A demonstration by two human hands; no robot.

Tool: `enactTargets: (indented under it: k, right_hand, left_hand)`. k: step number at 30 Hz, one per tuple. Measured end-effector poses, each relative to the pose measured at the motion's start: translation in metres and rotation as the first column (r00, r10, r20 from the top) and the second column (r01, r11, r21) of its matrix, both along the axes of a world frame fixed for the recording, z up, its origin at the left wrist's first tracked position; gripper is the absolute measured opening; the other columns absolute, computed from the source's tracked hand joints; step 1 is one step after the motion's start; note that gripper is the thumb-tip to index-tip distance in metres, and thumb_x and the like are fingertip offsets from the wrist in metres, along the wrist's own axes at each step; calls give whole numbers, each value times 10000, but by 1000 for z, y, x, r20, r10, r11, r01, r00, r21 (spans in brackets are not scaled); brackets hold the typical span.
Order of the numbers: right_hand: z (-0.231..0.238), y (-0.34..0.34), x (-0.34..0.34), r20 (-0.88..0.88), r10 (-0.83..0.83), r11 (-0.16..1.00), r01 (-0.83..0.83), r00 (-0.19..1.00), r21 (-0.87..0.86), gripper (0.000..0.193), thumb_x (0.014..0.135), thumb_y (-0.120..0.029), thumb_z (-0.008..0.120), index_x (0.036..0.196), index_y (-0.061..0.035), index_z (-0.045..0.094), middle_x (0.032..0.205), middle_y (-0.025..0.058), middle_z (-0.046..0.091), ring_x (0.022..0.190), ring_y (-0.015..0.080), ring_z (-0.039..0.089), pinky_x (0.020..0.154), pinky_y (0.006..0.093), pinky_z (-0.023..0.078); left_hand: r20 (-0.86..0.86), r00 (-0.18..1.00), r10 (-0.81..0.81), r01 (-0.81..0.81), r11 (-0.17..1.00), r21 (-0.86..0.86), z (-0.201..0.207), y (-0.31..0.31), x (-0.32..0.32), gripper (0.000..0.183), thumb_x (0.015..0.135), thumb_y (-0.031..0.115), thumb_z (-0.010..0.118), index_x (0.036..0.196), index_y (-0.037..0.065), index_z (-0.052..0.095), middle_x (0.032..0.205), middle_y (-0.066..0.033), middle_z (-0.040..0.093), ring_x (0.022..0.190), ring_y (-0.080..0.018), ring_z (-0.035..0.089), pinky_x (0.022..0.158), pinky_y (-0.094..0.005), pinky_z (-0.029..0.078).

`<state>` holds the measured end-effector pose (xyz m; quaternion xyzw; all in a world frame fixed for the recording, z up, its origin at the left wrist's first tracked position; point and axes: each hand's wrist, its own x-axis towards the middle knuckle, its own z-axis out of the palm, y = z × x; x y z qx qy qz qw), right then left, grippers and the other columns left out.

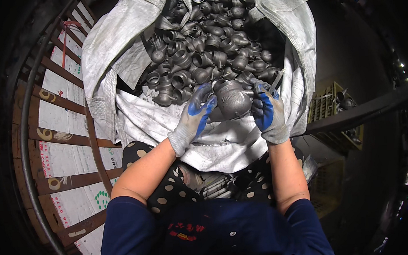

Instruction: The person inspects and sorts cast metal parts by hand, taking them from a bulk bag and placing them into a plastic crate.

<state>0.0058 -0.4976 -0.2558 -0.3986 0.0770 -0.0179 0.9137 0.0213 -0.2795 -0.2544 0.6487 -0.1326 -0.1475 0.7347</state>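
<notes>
A dark grey cast metal fitting (234,103), round-bodied with a short stub on one side and raised marks on its face, is held up between both gloved hands. My left hand (195,114), in a grey glove with blue-coated fingers, grips its left side. At the stub on the right, my right hand (269,110) closes its fingers on the fitting; its glove is darkened at the fingertips. Just beyond the hands, many similar grey fittings (209,43) lie heaped in a large white woven sack (223,156), whose near edge hangs below my hands.
On the left stands a rack of brown metal bars (61,138) backed with white printed sheets (66,156). Yellow plastic crates (321,106) with some metal parts sit on the floor at right. A dark bar (362,113) runs out from the sack's right side.
</notes>
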Motion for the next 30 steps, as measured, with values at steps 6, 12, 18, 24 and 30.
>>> enactTargets:
  k: [6, 12, 18, 24, 30]
  right_hand:
    - [-14, -5, 5, -29, 24, 999, -23, 999, 25, 216, 950, -120, 507, 1123, -2, 563, 697, -30, 532, 470, 25, 427, 388, 168, 347]
    - [-11, 1, 3, -105, -93, 889, 36, 990, -456, 213, 915, -215, 590, 1028, -37, 625, 735, -2, 618, 491, 34, 501, 424, 180, 396]
    - [6, 9, -4, -154, 94, 928, -142, 984, -345, 215, 906, -228, 602, 1032, -54, 606, 698, -17, 607, 453, 9, 473, 366, 140, 320]
    - [3, 17, -5, -173, 14, 916, -82, 985, -392, 199, 906, -264, 607, 960, -73, 619, 603, -45, 553, 395, 2, 409, 337, 156, 277]
    - [-5, 16, -1, -197, -37, 875, -64, 980, -480, 229, 911, -299, 594, 957, -77, 626, 573, -59, 523, 388, 9, 405, 330, 167, 277]
  left_hand:
    - [-79, 961, -265, 259, 962, -85, -13, 12, 0, 436, 973, 297, 471, 1308, 20, 438, 1275, -127, 498, 1101, -155, 535, 837, -324, 536]
    - [-312, 947, -77, -73, 894, -442, -9, 22, 18, 363, 963, 293, 478, 1200, 21, 516, 1006, -100, 622, 779, -187, 654, 684, -319, 580]
    - [-322, 944, 67, -157, 952, -261, -14, 31, 25, 314, 951, 273, 513, 1144, 28, 551, 927, -80, 621, 657, -134, 614, 581, -272, 552]
    - [-289, 936, 200, -221, 974, -45, -17, 32, 29, 332, 937, 311, 540, 1133, 43, 551, 889, -84, 608, 560, -122, 581, 492, -249, 519]
    - [-11, 986, 165, -164, 986, 22, -25, 33, 29, 343, 956, 249, 493, 1219, 30, 518, 999, -95, 602, 633, -123, 599, 560, -245, 533]
